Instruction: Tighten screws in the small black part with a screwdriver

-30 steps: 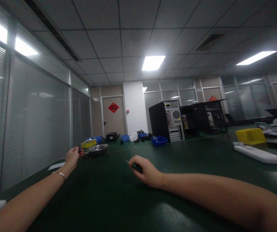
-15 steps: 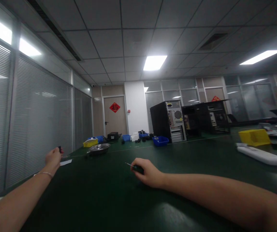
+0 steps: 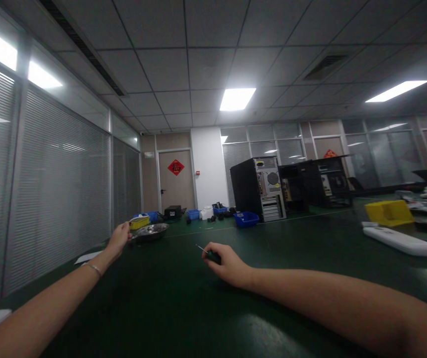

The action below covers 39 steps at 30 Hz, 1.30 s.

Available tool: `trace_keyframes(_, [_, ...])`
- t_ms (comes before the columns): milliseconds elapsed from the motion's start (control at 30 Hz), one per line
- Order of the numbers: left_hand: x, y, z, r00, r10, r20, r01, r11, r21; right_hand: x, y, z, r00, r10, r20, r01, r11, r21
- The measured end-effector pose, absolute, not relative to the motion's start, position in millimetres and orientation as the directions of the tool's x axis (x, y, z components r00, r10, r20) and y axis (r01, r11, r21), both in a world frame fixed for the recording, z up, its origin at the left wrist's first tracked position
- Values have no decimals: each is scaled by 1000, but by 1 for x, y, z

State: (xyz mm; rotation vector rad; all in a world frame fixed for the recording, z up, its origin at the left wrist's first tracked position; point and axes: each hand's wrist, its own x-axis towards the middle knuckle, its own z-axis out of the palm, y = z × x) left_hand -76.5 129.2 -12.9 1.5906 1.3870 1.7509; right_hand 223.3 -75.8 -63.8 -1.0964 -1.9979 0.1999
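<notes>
At twelve o'clock, the right hand [image 3: 228,264] gripped a thin-shafted screwdriver [image 3: 213,257]; toward eleven, the left hand [image 3: 119,239], its grip unclear, was near a round, shiny metal dish [image 3: 152,231].

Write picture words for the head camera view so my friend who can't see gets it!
A right hand holds a thin-tipped, dark-handled tool at a green table, while the left hand is stretched out near a shiny metal dish. Black computer cases stand farther back.
</notes>
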Motion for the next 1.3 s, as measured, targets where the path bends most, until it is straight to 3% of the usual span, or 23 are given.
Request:
trace_keyframes(133, [-14, 89, -34, 136, 872, 471, 275, -490, 827, 230, -67, -66, -150, 831, 536, 592, 509, -624])
trace_keyframes(200, [11, 62, -45, 529, 757, 384, 172, -538, 825, 232, -63, -69, -99, 835, 542, 595, 486, -640])
trace_keyframes(233, [20, 48, -49, 646, 679, 350, 136, -553, 822, 233, -60, -70, -79, 833, 548, 599, 479, -641])
trace_keyframes(333, [36, 16, -57, 811, 518, 272, 85, -564, 821, 232, -56, -73, -87, 842, 533, 578, 478, -661])
trace_keyframes(467, [39, 4, -65, 772, 566, 289, 66, -523, 850, 231, -56, -73, -171, 863, 476, 565, 481, -670])
trace_keyframes(700, [35, 19, -73, 644, 692, 326, 42, -458, 888, 234, -58, -72, -209, 834, 510, 661, 505, -555])
trace_keyframes(1300, [35, 12, -67, 660, 657, 365, 99, -557, 825, 231, -66, -65, -253, 822, 510, 614, 544, -572])
